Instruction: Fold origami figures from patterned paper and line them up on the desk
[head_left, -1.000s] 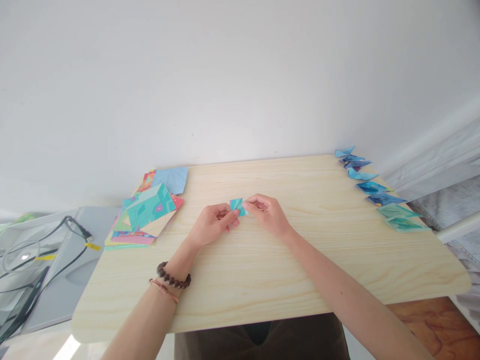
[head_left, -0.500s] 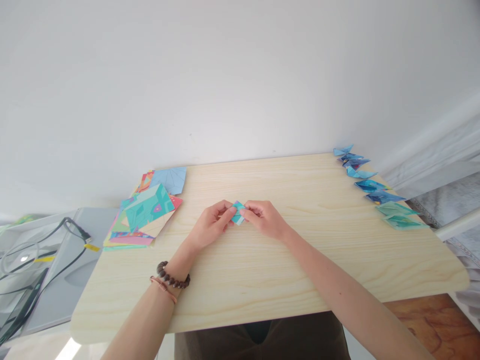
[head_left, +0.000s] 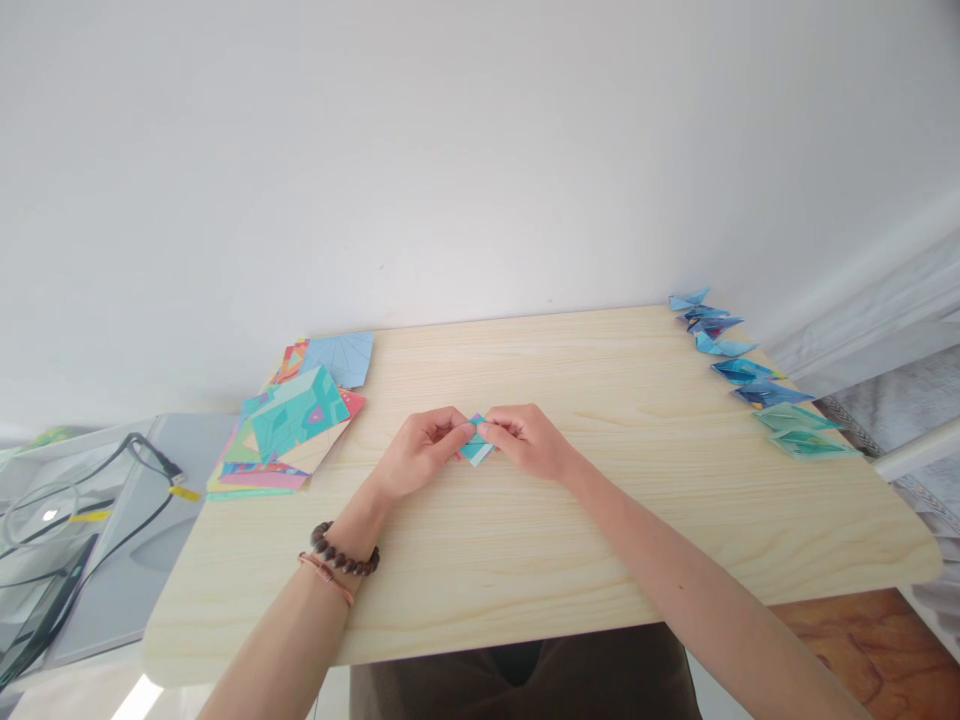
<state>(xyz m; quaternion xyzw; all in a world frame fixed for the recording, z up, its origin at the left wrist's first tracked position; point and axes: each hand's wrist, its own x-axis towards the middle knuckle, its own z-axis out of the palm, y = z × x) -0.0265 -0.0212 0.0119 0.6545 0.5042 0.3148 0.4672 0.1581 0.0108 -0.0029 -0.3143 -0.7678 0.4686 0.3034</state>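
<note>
A small piece of folded origami paper (head_left: 475,453), teal with a pale stripe and a touch of purple, is held in a diamond shape over the middle of the table (head_left: 480,560). My left hand (head_left: 429,448) pinches its left side between thumb and fingers. From the right, my right hand (head_left: 525,440) grips the other side the same way. Both thumbs lie on top, their tips nearly meeting, and cover much of the upper part. Fingers beneath the paper are mostly hidden.
Colourful patterned paper sheets (head_left: 296,425) lie in a loose pile at the table's left. Along the right edge runs a row of folded blue and green paper figures (head_left: 742,370). A white wall (head_left: 480,160) rises behind. Cables (head_left: 142,450) lie in a tray left of the table.
Both hands and the paper have shifted slightly toward me. My thumbs have moved closer together on the paper, and more of its lower corner shows below them.
</note>
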